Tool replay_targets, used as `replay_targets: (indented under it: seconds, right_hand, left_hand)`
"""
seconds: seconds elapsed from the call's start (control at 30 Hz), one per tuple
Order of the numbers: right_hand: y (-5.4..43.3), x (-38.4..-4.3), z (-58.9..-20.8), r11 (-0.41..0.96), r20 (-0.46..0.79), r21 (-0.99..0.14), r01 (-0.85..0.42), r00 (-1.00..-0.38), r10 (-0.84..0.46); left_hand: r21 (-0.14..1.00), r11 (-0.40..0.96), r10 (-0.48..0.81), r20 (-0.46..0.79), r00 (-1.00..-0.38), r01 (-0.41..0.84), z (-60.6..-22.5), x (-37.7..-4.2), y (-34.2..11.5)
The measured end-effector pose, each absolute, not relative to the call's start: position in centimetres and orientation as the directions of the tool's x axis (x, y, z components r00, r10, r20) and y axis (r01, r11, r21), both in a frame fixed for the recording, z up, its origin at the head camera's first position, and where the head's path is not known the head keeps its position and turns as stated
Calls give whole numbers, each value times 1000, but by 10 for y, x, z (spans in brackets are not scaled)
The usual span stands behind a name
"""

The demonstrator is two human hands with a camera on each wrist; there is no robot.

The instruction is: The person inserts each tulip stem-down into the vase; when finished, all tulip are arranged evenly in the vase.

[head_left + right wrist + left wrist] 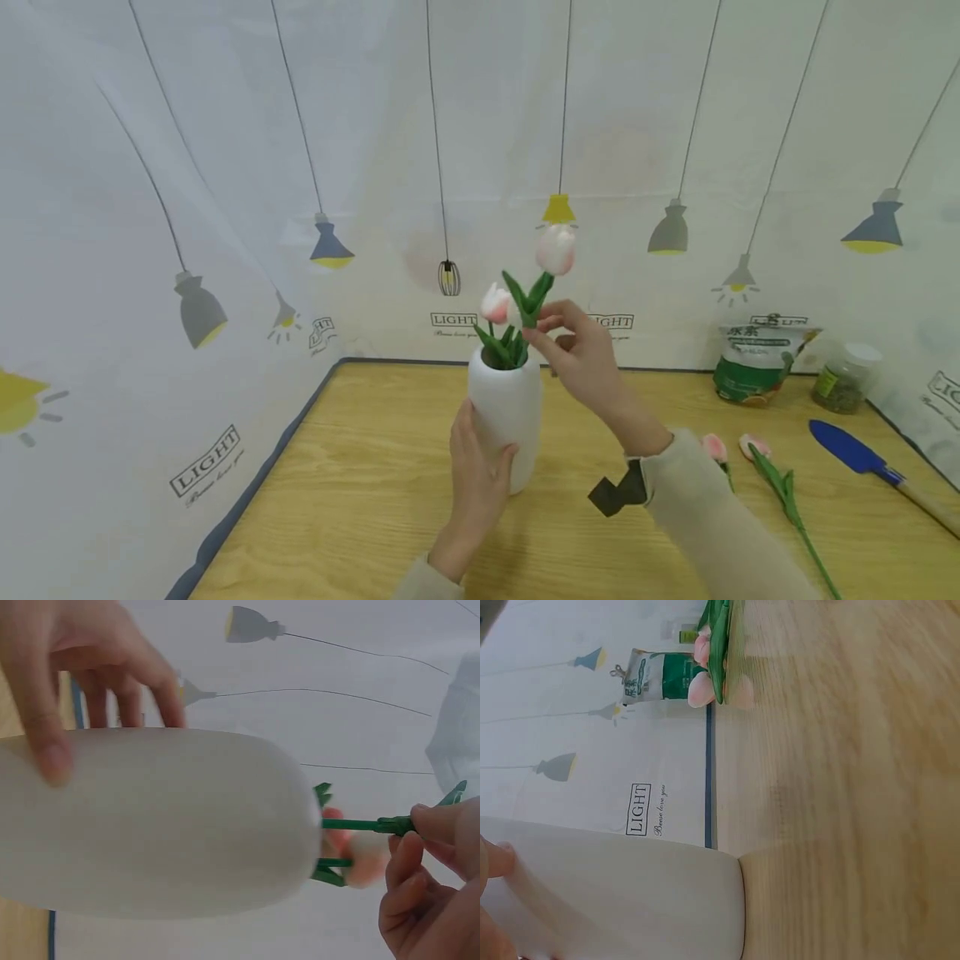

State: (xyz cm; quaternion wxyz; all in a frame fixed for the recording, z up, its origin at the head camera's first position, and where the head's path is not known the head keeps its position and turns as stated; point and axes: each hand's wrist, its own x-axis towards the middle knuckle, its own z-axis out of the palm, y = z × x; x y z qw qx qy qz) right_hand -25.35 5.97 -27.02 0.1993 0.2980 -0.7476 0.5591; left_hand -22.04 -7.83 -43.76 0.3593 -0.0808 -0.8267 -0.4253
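Observation:
A tall white vase [504,408] stands upright on the wooden table. My left hand [478,479] holds its lower part, thumb on one side and fingers on the other. In the right wrist view my right hand [435,881] pinches the green stem [349,824] of an artificial tulip, whose lower end goes into the vase mouth. The pink-white head of this tulip [557,250] rises above the hand in the head view. Other pink-white tulips [495,305] stand in the vase with their leaves at the rim; how many is hard to see.
To the right lie two loose tulips [783,492] and a blue trowel [847,447] with a wooden handle. Behind them stand a green-and-white bag [752,371] and a clear jar [843,383] with a white lid. A lamp-printed cloth [375,208] walls the table's back and sides.

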Motion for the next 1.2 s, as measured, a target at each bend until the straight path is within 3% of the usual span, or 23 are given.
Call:
replay_targets:
  seconds: [0.13, 0.23, 0.47, 0.9, 1.2]
  right_hand:
    - [54, -252, -286, 304, 528, -749, -588, -808, -262]
    - [54, -261, -299, 326, 509, -755, -570, -821, -257]
    - [52, -268, -311, 370, 503, -702, -608, -792, -346]
    - [46, -266, -312, 458, 543, -625, -633, -773, -327]
    - [51, -263, -317, 350, 597, -688, -635, -770, -223]
  left_hand:
    - [648, 618, -165, 660, -733, 445, -439, -221, -78]
    - [649, 619, -158, 655, -739, 443, -439, -220, -77]
    - [625, 637, -151, 676, -722, 452, -437, -218, -78]
    - [602, 656, -142, 691, -709, 455, -436, -217, -80]
    - [574, 667, -133, 718, -683, 474, -437, -221, -82]
